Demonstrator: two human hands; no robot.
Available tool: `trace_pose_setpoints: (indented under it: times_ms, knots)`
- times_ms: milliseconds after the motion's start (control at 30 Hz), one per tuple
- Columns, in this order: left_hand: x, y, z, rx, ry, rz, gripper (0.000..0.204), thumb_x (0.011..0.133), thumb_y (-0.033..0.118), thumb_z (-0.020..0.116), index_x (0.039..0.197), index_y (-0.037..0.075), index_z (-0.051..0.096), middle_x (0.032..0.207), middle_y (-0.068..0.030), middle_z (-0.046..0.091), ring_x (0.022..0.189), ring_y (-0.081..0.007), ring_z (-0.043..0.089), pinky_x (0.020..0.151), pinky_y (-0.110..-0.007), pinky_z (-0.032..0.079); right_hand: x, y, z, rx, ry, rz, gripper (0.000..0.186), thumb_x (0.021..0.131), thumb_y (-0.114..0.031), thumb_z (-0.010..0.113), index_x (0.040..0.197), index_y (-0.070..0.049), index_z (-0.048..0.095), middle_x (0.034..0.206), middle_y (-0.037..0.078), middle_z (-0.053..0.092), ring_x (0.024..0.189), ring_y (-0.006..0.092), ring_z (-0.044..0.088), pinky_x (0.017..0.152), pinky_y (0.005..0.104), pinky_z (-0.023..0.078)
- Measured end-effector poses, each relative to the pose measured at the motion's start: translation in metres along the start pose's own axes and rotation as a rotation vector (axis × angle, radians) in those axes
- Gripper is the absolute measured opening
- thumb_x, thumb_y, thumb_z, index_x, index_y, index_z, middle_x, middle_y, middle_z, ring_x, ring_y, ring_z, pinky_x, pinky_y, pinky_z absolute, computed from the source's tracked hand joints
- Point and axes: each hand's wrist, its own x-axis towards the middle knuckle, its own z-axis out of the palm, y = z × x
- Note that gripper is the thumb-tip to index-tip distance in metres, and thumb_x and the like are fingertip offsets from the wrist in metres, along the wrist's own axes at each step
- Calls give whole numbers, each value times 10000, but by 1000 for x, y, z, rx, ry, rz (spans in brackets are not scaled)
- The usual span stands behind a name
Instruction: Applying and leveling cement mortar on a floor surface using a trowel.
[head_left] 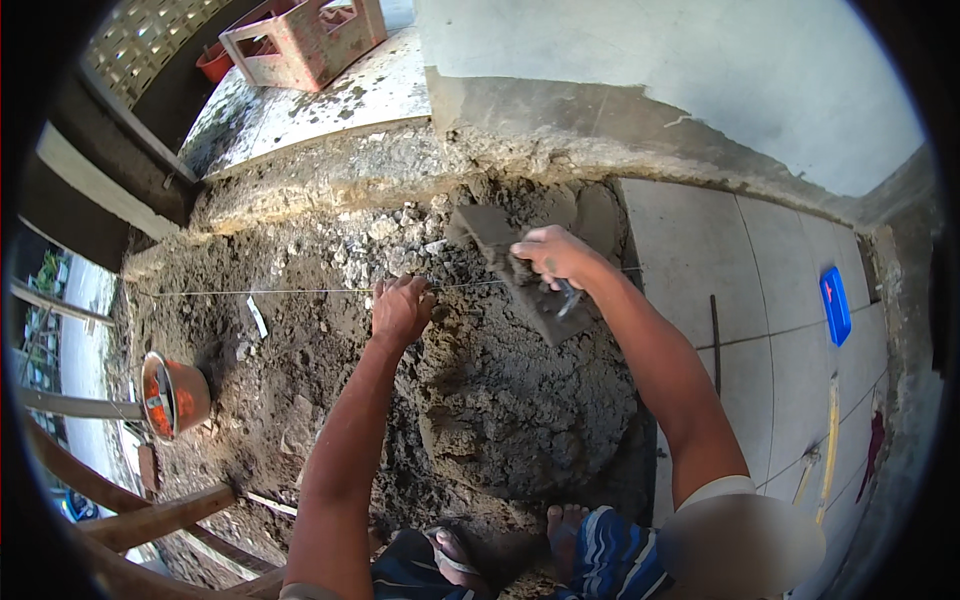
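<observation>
"Where's the trowel (530, 302)?"
"At the far side of the mortar (525, 410), the right hand (553, 257) closed on it."
"And the left hand (402, 308)?"
"Curled at the string (300, 291); whether it pinches anything, I can't tell."
"Around them?"
"Tiles (690, 250) on the right, a bucket (187, 398) well off left."

Rough brown earth (260, 375) carries a broad mound of wet grey mortar (530, 410). Left of the mortar, the earth holds a round orange bucket (191, 397) and a thin white strip (257, 317). Right of it, smooth pale floor tiles (690, 240) bear a slim dark rod (715, 345), a blue rectangular object (836, 305) and a long yellow stick (830, 440).
</observation>
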Motion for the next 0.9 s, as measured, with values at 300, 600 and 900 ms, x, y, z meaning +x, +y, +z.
trace_pose_setpoints:
  times_ms: [300,600,900]
  knots:
    - [19,17,5,-76,-82,-11,355,894,317,665,1195,129,684,1196,-124,678,1189,-345,604,1151,-550,321,-10,21,31,924,232,128,231,1033,-305,535,883,-130,561,629,5,472,500,157,449,480,349,392]
    - [34,6,4,-18,33,49,251,990,293,517,1081,137,692,1101,-132,687,1104,-332,641,1115,-561,347,-184,74,-3,-693,375,-202,351,958,-336,618,1112,-22,604,958,249,698,950,459,668,815,502,525]
    - [35,3,-1,-47,145,57,228,951,296,604,1073,139,715,1081,-108,710,1071,-335,651,1110,-524,368,-322,167,38,-1036,519,447,314,984,-348,568,1116,-66,533,860,248,692,809,450,684,731,550,539]
